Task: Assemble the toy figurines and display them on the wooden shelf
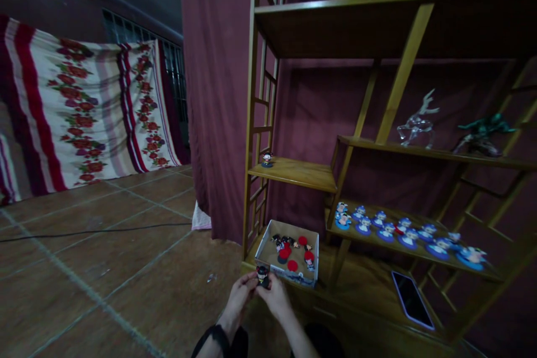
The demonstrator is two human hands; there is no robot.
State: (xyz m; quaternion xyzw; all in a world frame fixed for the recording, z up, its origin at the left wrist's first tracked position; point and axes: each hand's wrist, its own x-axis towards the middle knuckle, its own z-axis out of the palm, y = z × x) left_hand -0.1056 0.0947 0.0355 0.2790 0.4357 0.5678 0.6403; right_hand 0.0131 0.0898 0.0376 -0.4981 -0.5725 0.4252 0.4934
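Note:
Between my two hands, low in the head view, is a small black-haired figurine [262, 276] with red and yellow on it. My left hand [242, 293] pinches it from the left, and my right hand [274, 292] grips it from the right. Just beyond the hands, an open cardboard box [262, 247] holds several figurines and red discs lying loosely. A similar figurine [267, 159] stands upright on the small left shelf [302, 172], above the box.
A wooden display rack [250, 123] rises in front of me. On its lower right shelf stand several blue-and-white figurines [386, 230]. A clear deer figurine [416, 126] and a dark green figure [486, 134] are higher up. A phone [412, 298] lies at the bottom right.

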